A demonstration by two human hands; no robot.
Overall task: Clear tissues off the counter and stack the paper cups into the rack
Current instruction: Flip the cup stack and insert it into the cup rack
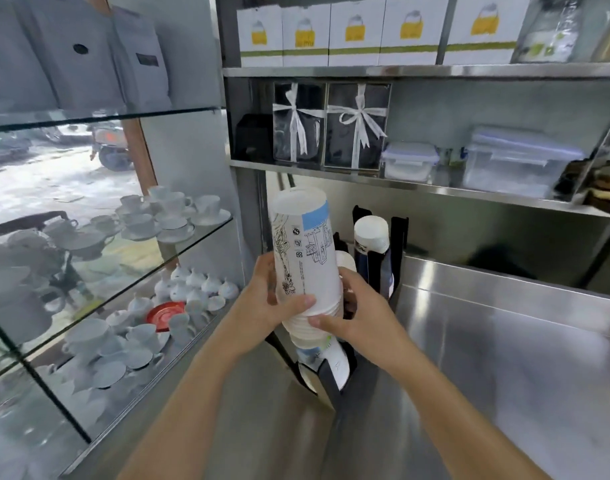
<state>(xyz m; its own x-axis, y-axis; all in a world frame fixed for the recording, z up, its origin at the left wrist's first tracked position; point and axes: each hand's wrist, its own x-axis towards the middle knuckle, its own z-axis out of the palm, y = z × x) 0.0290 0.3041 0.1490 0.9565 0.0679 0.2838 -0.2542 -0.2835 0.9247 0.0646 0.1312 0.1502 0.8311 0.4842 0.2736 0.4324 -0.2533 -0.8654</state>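
Head view shows both forearms reaching forward and up from the bottom edge, meeting at a stack of paper cups (305, 258) held upside down and tilted slightly left. The left hand (269, 299) wraps the stack's left side, thumb across the front; the right hand (352, 310) clasps the nested rims from the right. The stack sits over the near slot of the black cup rack (334, 379) on the steel counter (504, 341); another cup column (371, 235) stands in the rack behind.

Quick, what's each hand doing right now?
Left hand: grip closed on the stack of paper cups.
Right hand: grip closed on the same stack, lower down.
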